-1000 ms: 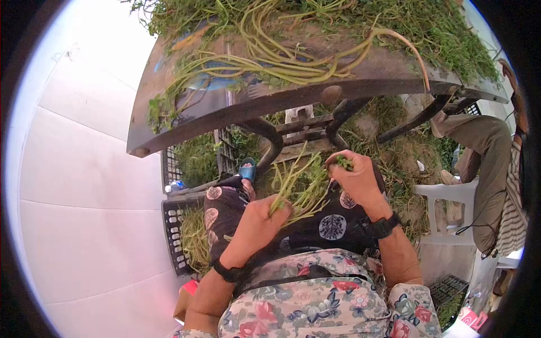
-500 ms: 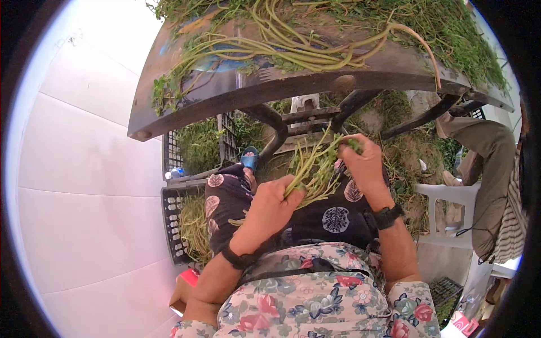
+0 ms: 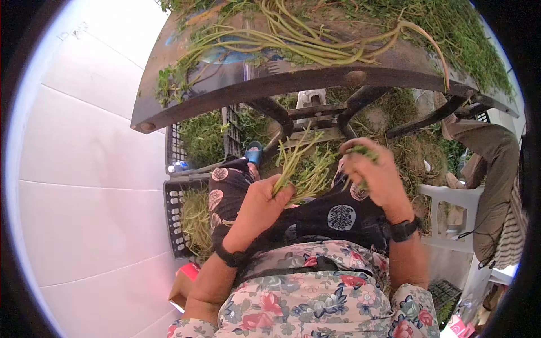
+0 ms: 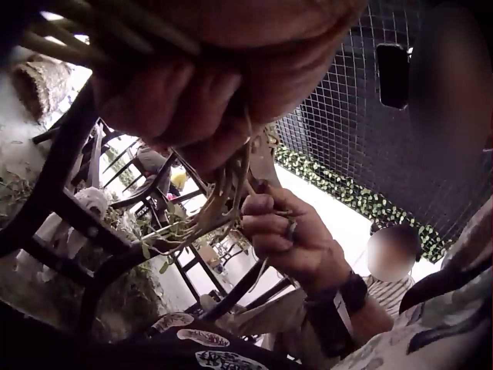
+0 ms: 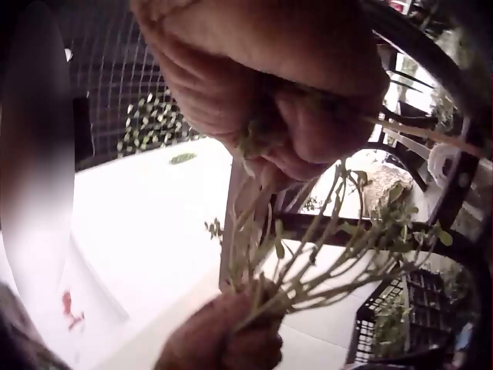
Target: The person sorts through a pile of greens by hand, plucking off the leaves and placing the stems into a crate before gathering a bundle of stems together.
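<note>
Above the lap, my left hand (image 3: 264,205) grips a bunch of thin green stems (image 3: 292,169), whose leafy ends fan out to the right. My right hand (image 3: 378,180), slightly blurred, is curled round a small clump of green leaves (image 3: 362,151), just right of the bunch. In the left wrist view the left hand (image 4: 223,69) is close to the lens, with the right hand (image 4: 289,239) beyond it at the stems. In the right wrist view leaves stick out between the right hand's (image 5: 269,85) fingers, above the left hand (image 5: 227,331) and its stems (image 5: 308,285).
A table (image 3: 225,96) ahead bears long stems (image 3: 315,48) and heaped greens (image 3: 462,45). Black crates (image 3: 176,219) with greens stand at the left, near a white wall (image 3: 90,197). At the right are a white plastic chair (image 3: 445,197) and a seated person's legs (image 3: 496,163).
My right hand has moved to the right and a little down, away from the bunch, with leaves in its fingers. My left hand has shifted slightly left, still gripping the stems. The head view has shifted.
</note>
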A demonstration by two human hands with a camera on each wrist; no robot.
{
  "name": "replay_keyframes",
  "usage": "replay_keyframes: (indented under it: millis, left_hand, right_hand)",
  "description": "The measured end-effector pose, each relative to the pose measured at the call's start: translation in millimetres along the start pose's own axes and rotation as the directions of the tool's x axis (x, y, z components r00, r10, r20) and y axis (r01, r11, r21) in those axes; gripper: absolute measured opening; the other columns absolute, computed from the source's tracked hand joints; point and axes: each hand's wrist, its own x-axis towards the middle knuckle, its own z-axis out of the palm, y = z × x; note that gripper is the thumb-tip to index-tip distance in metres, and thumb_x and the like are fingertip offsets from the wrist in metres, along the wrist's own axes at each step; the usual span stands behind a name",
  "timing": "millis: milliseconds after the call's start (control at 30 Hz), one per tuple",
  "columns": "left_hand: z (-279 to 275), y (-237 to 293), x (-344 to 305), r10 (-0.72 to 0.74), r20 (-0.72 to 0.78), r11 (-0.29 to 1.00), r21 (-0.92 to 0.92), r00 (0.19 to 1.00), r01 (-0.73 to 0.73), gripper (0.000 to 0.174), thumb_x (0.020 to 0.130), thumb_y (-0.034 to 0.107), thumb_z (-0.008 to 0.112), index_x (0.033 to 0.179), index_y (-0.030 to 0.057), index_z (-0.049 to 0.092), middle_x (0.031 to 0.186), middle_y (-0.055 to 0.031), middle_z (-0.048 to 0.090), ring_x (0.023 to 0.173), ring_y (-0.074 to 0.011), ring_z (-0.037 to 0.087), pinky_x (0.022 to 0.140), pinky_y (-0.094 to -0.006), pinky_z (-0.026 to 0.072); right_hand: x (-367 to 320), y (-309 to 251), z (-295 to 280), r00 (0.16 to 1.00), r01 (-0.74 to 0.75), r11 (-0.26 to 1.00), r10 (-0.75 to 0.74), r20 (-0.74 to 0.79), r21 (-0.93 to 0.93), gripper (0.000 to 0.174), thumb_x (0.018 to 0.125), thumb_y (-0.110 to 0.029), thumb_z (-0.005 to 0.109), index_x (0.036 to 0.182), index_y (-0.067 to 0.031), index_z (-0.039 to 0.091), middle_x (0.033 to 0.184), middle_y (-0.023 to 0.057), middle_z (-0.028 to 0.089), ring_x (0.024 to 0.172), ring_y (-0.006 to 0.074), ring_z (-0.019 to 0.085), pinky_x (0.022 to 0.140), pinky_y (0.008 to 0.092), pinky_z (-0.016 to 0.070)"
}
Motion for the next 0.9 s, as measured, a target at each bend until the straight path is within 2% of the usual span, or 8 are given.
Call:
replay_keyframes:
  millis: [67, 200, 400, 467, 533, 567, 633, 900]
  left_hand:
    - [1.3, -4.2, 0.5, 0.026, 0.009, 1.000, 0.011, 1.000, -0.027, 0.022, 0.085, 0.019, 0.054, 0.087, -0.0025, 0.056, 0.067, -0.0191, 0.055, 0.063, -0.0334, 0.055, 0.060, -0.0357, 0.0438]
    - [4.3, -2.6, -0.5, 0.071, -0.019, 0.997, 0.024, 0.997, -0.071, 0.020, 0.084, 0.017, 0.055, 0.088, -0.0020, 0.057, 0.068, -0.0203, 0.056, 0.066, -0.0358, 0.057, 0.060, -0.0373, 0.0441]
    - [4.6, 4.2, 1.7, 0.092, -0.029, 0.996, -0.014, 0.995, -0.092, 0.018, 0.083, 0.016, 0.055, 0.088, -0.0017, 0.057, 0.067, -0.0202, 0.056, 0.064, -0.0366, 0.056, 0.058, -0.0370, 0.0437]
    - [4.8, 7.8, 3.3, 0.086, -0.028, 0.996, 0.013, 0.996, -0.085, 0.019, 0.084, 0.016, 0.055, 0.087, -0.0020, 0.056, 0.065, -0.0188, 0.055, 0.061, -0.0324, 0.056, 0.057, -0.0356, 0.0432]
    - [3.6, 8.3, 3.9, 0.042, -0.035, 0.999, -0.006, 0.999, -0.042, 0.019, 0.084, 0.017, 0.055, 0.086, -0.0022, 0.056, 0.064, -0.0162, 0.054, 0.060, -0.0266, 0.055, 0.057, -0.0337, 0.0429]
    - [1.2, 6.4, 1.9, 0.001, -0.041, 0.999, -0.039, 0.999, -0.002, 0.020, 0.085, 0.018, 0.055, 0.086, -0.0021, 0.057, 0.064, -0.0142, 0.054, 0.059, -0.0227, 0.053, 0.057, -0.0324, 0.0428]
    - [-3.4, 1.5, -1.0, -0.022, -0.049, 0.994, -0.109, 0.999, 0.017, 0.020, 0.086, 0.018, 0.056, 0.087, -0.0019, 0.057, 0.065, -0.0104, 0.054, 0.060, -0.0164, 0.050, 0.058, -0.0301, 0.0426]
    - [-5.4, -1.7, -2.6, -0.006, -0.025, 0.980, -0.201, 1.000, 0.001, 0.022, 0.086, 0.021, 0.058, 0.093, 0.0000, 0.060, 0.070, -0.0062, 0.057, 0.064, -0.0110, 0.049, 0.062, -0.0271, 0.0431]
  right_hand:
    - [2.3, 0.7, 17.0, 0.989, 0.131, 0.933, -0.098, 0.114, -0.336, 0.021, 0.079, -0.010, 0.057, 0.098, -0.0001, 0.058, 0.087, 0.0100, 0.065, 0.067, 0.0182, 0.060, 0.061, 0.0287, 0.0468]
    - [3.6, 23.0, 39.7, 0.880, 0.473, 0.681, -0.394, 0.265, -0.559, 0.022, 0.077, -0.009, 0.058, 0.098, -0.0023, 0.059, 0.088, 0.0173, 0.063, 0.078, 0.0316, 0.061, 0.070, 0.0350, 0.0471]
    - [1.3, 19.4, 44.6, 0.920, 0.389, 0.784, -0.359, 0.158, -0.483, 0.025, 0.073, -0.011, 0.059, 0.097, -0.0018, 0.057, 0.087, 0.0197, 0.062, 0.084, 0.0368, 0.059, 0.072, 0.0369, 0.0467]
    - [8.4, 34.8, 43.3, 0.942, 0.272, 0.846, -0.331, -0.051, -0.459, 0.026, 0.073, -0.010, 0.058, 0.097, -0.0024, 0.057, 0.083, 0.0181, 0.062, 0.077, 0.0344, 0.060, 0.070, 0.0361, 0.0465]
    - [14.7, 35.2, 28.1, 0.948, 0.114, 0.947, -0.195, -0.252, -0.302, 0.024, 0.072, -0.009, 0.057, 0.095, -0.0034, 0.058, 0.072, 0.0111, 0.060, 0.063, 0.0220, 0.058, 0.058, 0.0318, 0.0461]
    - [16.2, 39.0, 10.4, 0.970, 0.126, 0.992, -0.122, -0.212, 0.005, 0.018, 0.075, -0.011, 0.057, 0.092, -0.0047, 0.058, 0.073, 0.0085, 0.058, 0.062, 0.0171, 0.056, 0.051, 0.0271, 0.0415]
    - [19.1, 34.9, -16.8, 0.986, -0.041, 0.721, 0.142, -0.088, 0.692, 0.010, 0.081, -0.014, 0.056, 0.088, -0.0072, 0.056, 0.074, 0.0058, 0.056, 0.062, 0.0114, 0.054, 0.040, 0.0198, 0.0334]
    - [4.3, 38.6, -20.9, 0.988, -0.157, 0.788, 0.134, 0.082, 0.596, 0.023, 0.087, -0.030, 0.054, 0.081, -0.0075, 0.050, 0.077, 0.0078, 0.056, 0.064, 0.0180, 0.058, 0.036, 0.0220, 0.0317]
